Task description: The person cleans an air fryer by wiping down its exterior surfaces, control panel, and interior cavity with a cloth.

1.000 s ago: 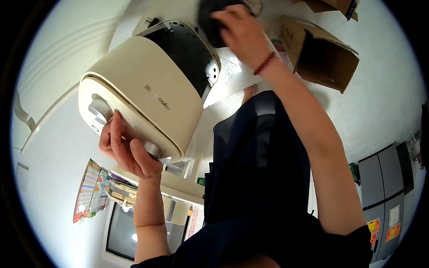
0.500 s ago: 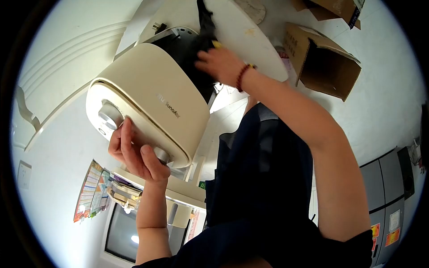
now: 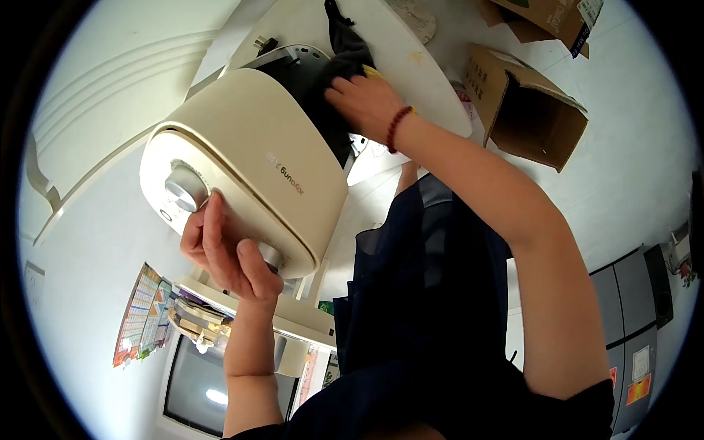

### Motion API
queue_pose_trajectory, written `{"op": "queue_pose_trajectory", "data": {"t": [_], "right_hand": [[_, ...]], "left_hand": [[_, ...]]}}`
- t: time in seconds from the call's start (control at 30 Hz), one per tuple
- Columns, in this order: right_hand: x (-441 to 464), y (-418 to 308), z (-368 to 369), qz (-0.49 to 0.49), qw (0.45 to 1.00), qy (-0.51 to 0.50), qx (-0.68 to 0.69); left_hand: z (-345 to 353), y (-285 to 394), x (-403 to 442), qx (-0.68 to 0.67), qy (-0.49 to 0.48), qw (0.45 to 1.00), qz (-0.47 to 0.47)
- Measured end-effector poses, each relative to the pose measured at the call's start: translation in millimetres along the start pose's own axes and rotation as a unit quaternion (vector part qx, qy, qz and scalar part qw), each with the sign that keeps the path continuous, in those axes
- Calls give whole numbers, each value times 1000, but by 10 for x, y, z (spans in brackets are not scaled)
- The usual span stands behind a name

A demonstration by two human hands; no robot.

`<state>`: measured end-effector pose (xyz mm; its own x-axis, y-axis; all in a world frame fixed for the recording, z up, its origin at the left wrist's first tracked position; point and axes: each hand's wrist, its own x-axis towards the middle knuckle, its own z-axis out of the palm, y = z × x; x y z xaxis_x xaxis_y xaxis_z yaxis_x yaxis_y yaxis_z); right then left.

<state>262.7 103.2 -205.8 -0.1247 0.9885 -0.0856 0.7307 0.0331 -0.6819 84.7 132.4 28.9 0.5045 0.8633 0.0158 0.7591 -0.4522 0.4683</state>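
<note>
A cream appliance (image 3: 257, 147) with two silver knobs lies tilted, its black underside or back turned up and to the right. My left hand (image 3: 231, 253) supports its knob side, fingers apart, fingertips between the upper knob (image 3: 185, 188) and the lower knob (image 3: 270, 257). My right hand (image 3: 365, 106), with a dark red beaded bracelet at the wrist, presses a black cloth (image 3: 350, 55) with a yellow edge against the black face (image 3: 297, 66). Its fingertips are partly lost against the dark cloth.
The appliance is over a white table (image 3: 403, 66). An open cardboard box (image 3: 539, 117) stands beyond it at the right, with another box (image 3: 543, 18) at the top. A dark screen (image 3: 198, 389) and a calendar (image 3: 143, 315) are at lower left; grey cabinets (image 3: 623, 293) stand far right.
The right hand has come down and left with the black cloth, from above the table onto the appliance's black face. The appliance has shifted slightly right in view; the left hand stays on it.
</note>
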Motion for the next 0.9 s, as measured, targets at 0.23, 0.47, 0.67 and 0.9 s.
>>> {"op": "queue_pose_trajectory", "data": {"t": [0.23, 0.47, 0.67, 0.9], "right_hand": [[643, -82, 215, -12, 994, 100, -35], [-28, 97, -73, -19, 998, -43, -32], [598, 92, 24, 12, 997, 67, -29], [337, 275, -368, 222, 894, 26, 388]], "left_hand": [[-32, 6, 25, 7, -12, 1000, 4], [-46, -20, 4, 10, -8, 1000, 13], [-36, -22, 14, -11, 12, 1000, 4], [-197, -95, 38, -202, 3, 979, -22]]}}
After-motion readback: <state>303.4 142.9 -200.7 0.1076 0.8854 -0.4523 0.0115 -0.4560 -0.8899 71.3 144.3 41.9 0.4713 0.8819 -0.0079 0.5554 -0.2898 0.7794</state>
